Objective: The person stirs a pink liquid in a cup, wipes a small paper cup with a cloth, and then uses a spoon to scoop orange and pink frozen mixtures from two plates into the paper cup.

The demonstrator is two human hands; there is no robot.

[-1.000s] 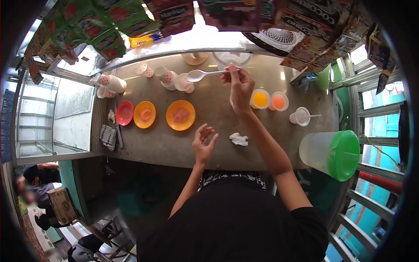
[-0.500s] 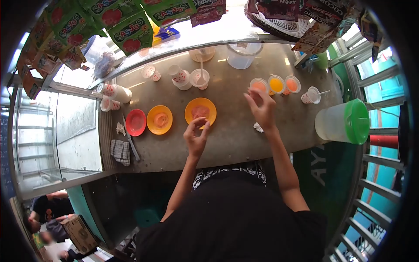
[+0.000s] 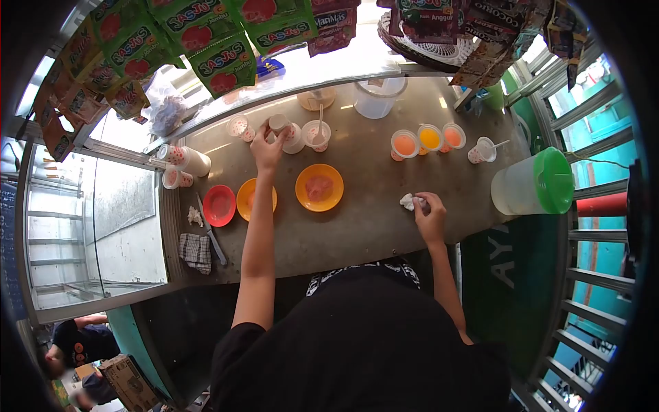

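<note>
At the back left of the counter, my left hand (image 3: pixel 266 150) has its thumb and fingers closed around a tilted paper cup (image 3: pixel 278 122). Close beside it is a cup with a spoon (image 3: pixel 317 136). My right hand (image 3: pixel 431 218) pinches the edge of a crumpled white tissue (image 3: pixel 408 202) lying on the metal counter. Between my hands sits an orange plate (image 3: pixel 320 199) with a pinkish mass on it. My left forearm partly covers a second orange plate (image 3: pixel 269 204), and a red plate (image 3: pixel 219 206) lies farther left.
Three cups of orange and yellow drink (image 3: pixel 430 139) stand right of centre. A green-lidded jug (image 3: pixel 532 184) is at the right edge. A knife (image 3: pixel 218 247) lies by a checked cloth (image 3: pixel 195 253). Sachets (image 3: pixel 206 31) hang overhead. Another person (image 3: pixel 86 341) is at lower left.
My left hand has left the middle orange plate and moved up and left to the paper cup. My right hand has come down from the filled cups to the tissue.
</note>
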